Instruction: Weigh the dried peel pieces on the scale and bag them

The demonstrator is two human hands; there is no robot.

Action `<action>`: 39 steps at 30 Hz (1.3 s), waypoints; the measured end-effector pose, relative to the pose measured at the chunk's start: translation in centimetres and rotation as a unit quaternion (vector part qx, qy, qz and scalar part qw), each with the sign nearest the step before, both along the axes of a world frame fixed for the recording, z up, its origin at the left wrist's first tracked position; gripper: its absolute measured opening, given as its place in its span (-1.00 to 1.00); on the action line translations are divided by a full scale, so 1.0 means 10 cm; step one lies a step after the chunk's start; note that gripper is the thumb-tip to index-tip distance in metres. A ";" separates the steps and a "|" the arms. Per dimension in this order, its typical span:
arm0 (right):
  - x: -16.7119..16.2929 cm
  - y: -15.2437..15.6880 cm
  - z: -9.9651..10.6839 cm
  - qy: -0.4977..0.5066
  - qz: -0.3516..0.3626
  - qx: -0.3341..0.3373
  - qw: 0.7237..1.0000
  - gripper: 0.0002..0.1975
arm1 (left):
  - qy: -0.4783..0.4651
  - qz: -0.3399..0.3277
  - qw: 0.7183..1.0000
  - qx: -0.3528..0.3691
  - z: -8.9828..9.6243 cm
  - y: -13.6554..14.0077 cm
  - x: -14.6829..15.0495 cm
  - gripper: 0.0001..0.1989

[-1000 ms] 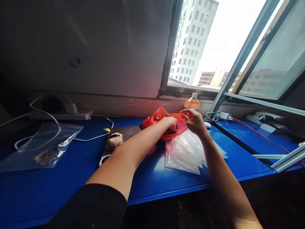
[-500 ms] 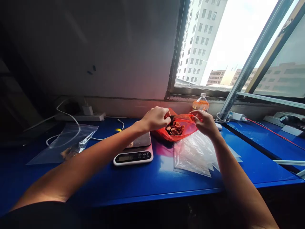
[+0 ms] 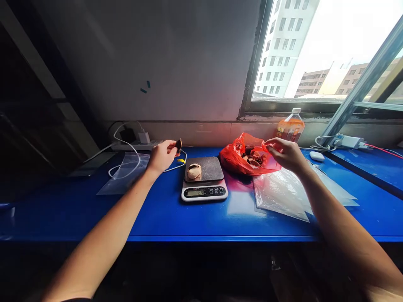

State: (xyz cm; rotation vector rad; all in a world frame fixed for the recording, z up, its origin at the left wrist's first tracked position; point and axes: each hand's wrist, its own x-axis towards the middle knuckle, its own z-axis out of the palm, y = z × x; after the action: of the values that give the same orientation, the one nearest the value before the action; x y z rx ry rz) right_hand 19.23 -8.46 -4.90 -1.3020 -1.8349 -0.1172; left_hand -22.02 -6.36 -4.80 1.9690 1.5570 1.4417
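Blue table (image 3: pixel 157 222) by a window (image 3: pixel 315 63). Your left hand (image 3: pixel 162 157) pinches a dark dried piece (image 3: pixel 179 147) between fingertips, raised left of the scale (image 3: pixel 210 170), which bears a pale brown chunk (image 3: pixel 194 172). Your right hand (image 3: pixel 288 155) grips the rim of the open red bag (image 3: pixel 232 161), right of the scale, dried pieces (image 3: pixel 253 157) inside; clear bags (image 3: pixel 280 195) lie just beside it.

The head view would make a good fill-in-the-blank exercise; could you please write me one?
The left hand pinches a dark piece, and the right hand holds a bag coloured ____.
The scale shows round buttons numbering ____.
The table under the scale is coloured ____.
From the wearer's view, the bag lies to the scale's ____.

Missing words: red; three; blue; right.
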 end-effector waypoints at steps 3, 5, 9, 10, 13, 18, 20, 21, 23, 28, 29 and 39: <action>0.06 -0.02 0.02 -0.005 0.002 -0.007 1.000 -0.65 | 0.051 0.003 0.999 0.018 0.00 -0.06 0.10 -0.83; 0.08 -0.03 0.03 0.001 -0.011 -0.002 1.000 -0.65 | 0.080 0.010 0.996 0.038 0.02 -0.12 0.15 -0.85; 0.09 -0.06 0.07 0.022 -0.046 -0.009 0.999 -0.70 | 0.125 0.009 0.989 0.073 0.05 -0.18 0.20 -0.85; 0.09 -0.07 0.08 0.026 -0.053 -0.011 0.998 -0.70 | 0.135 0.003 0.988 0.079 0.05 -0.19 0.21 -0.85; 0.11 -0.08 0.12 0.037 -0.062 -0.012 0.997 -0.68 | 0.159 -0.019 0.983 0.093 0.04 -0.22 0.24 -0.83; 0.13 -0.09 0.13 0.047 -0.048 -0.031 0.997 -0.71 | 0.176 -0.048 0.979 0.087 0.06 -0.31 0.35 -0.74; 0.12 -0.08 0.13 0.045 -0.070 -0.016 0.996 -0.73 | 0.157 -0.045 0.984 0.077 0.10 -0.33 0.42 -0.60; 0.10 -0.07 0.12 0.042 -0.090 -0.005 0.995 -0.74 | 0.142 -0.043 0.986 0.070 0.13 -0.33 0.46 -0.57; 0.05 -0.06 0.11 0.029 -0.146 0.021 0.989 -0.76 | 0.115 -0.050 0.991 0.053 0.18 -0.29 0.54 -0.61; -0.26 -0.12 0.07 -0.047 -0.208 0.139 0.967 -0.77 | 0.133 -0.099 0.986 0.006 0.24 -0.14 0.69 -0.75; -0.34 -0.13 0.06 -0.059 -0.178 0.149 0.971 -0.77 | 0.145 -0.109 0.983 -0.002 0.24 -0.11 0.71 -0.78; -0.34 0.06 -0.08 -0.125 -0.189 -0.067 0.972 -0.79 | 0.240 -0.102 0.965 -0.013 0.23 -0.28 0.90 -0.84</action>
State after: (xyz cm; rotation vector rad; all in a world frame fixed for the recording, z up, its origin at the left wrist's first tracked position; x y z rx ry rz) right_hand 15.87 -7.84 -5.71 -1.7917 -1.8030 -0.3836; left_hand -13.04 -9.15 -2.53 2.5062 1.4691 0.9011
